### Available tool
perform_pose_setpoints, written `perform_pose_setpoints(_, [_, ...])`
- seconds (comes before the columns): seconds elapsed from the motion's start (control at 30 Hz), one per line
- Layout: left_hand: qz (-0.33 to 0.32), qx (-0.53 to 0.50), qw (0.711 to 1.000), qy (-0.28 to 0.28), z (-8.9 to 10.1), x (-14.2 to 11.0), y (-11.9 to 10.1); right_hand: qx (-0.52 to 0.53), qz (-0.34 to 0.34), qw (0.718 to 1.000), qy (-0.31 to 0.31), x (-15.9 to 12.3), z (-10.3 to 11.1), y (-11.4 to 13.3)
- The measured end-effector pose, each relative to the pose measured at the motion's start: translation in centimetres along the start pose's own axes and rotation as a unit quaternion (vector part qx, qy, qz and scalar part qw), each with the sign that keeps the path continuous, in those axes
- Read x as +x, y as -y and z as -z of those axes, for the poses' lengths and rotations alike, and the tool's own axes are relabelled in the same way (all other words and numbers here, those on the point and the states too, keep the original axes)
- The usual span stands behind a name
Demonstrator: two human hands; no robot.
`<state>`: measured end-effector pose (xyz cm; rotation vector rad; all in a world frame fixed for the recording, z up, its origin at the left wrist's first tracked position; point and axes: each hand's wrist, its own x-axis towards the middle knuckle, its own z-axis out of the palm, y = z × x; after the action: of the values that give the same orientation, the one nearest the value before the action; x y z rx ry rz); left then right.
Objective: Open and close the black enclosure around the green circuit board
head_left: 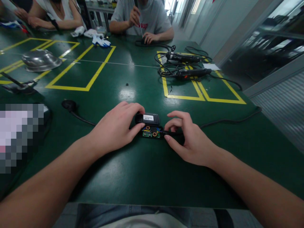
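Note:
My left hand (120, 125) grips the left end of a black plastic housing cover (140, 119) between thumb and fingers. A white printed label is on the cover's upper face. Just in front of it lies an open half with a green circuit board (148, 134), showing copper-coloured ring coils and small wires. On its right side my right hand (190, 139) pinches the black cable (175, 133) where it leaves the board, with the index finger raised off it. A black plug (68, 104) on a cord lies beyond my left forearm.
Two black corded tools (190, 73) with coiled cables lie at the back right. At the left are a metal bowl (40, 60) and a pixelated object (21, 133). Blue-white gloves (101, 41) lie far back. Across the table, a person (142, 19) holds a thin tool; another sits left.

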<state>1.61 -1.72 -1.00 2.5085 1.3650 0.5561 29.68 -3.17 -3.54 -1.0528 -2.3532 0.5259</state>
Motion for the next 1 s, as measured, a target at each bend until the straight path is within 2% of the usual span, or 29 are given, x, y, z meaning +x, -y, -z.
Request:
perform_pose_setpoints(0.17, [0.053,0.042,0.997,0.044,-0.5,0.4,0.6,-0.010,-0.003,1.000,0.015,0.1,0.2,0.2])
perform_pose_setpoints(0.23, [0.055,0.040,0.996,0.061,-0.5,0.4,0.7,-0.021,-0.001,1.000,0.016,0.2,0.2,0.2])
perform_pose_setpoints(0.43, [-0.027,0.004,1.000,-0.001,0.4,-0.3,0.1,-0.025,0.038,0.998,0.039,0.5,0.3,0.0])
perform_pose_setpoints(0.5, [-0.033,-0.020,0.999,0.028,0.8,-0.7,-0.2,-0.024,0.045,0.998,0.044,0.5,0.3,0.0])
perform_pose_setpoints(0.57, [-0.029,-0.032,0.996,0.080,1.0,-0.9,-0.5,-0.029,0.046,0.998,0.045,0.5,0.4,0.0])
perform_pose_setpoints(0.73, [-0.005,-0.036,0.984,0.173,0.8,-0.8,-0.9,-0.024,0.041,0.997,0.061,0.4,0.4,0.0])
perform_pose_setpoints(0.87, [0.019,-0.026,0.979,0.202,0.7,-0.7,-1.0,-0.012,0.038,0.997,0.069,0.4,0.4,0.1])
perform_pose_setpoints(1.0, [0.025,-0.022,0.979,0.202,1.2,-0.7,-1.1,-0.006,0.039,0.997,0.066,0.4,0.4,0.1])
